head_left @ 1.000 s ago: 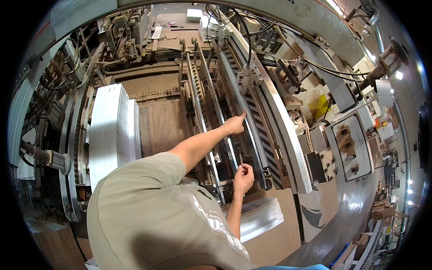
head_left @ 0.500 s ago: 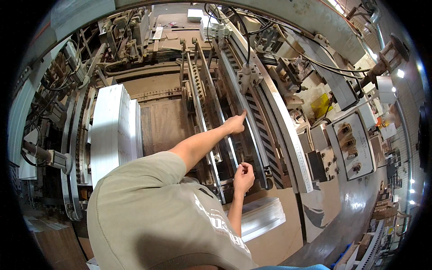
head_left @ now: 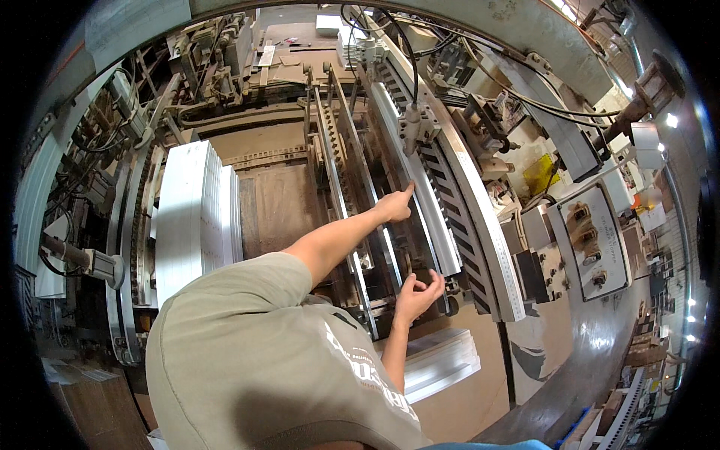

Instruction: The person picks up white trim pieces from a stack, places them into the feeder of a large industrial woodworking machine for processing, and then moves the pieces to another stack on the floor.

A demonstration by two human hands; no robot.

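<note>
Apparently work is midway: stacked white boards (head_left: 180, 210) remain at nine o'clock. The left hand (head_left: 391, 208) extends one finger, grip contents unclear; the right hand (head_left: 414, 301), five o'clock, curls loosely, empty; one white strip (head_left: 436, 229) lies placed at two.

My left hand (head_left: 394, 206) has its index fingertip at the edge of the white strip (head_left: 435, 217). Farther along, the upright clamp (head_left: 411, 131) blocks the way, black hose (head_left: 415, 75) coming off its top. Across the strip, sideways room is tight: striped bar (head_left: 455, 229), then pale beam (head_left: 495, 251), both running alongside. My right hand (head_left: 416, 296) sits just beside the strip's near end, space between thumb and fingers; white stack (head_left: 450, 360) sits by that forearm. Long rails (head_left: 355, 150) pass under my left forearm, narrow slots between, can't tell if a hand fits. Wider opening over the brown panel (head_left: 274, 214), bounded left by tall white boards (head_left: 180, 210).
</note>
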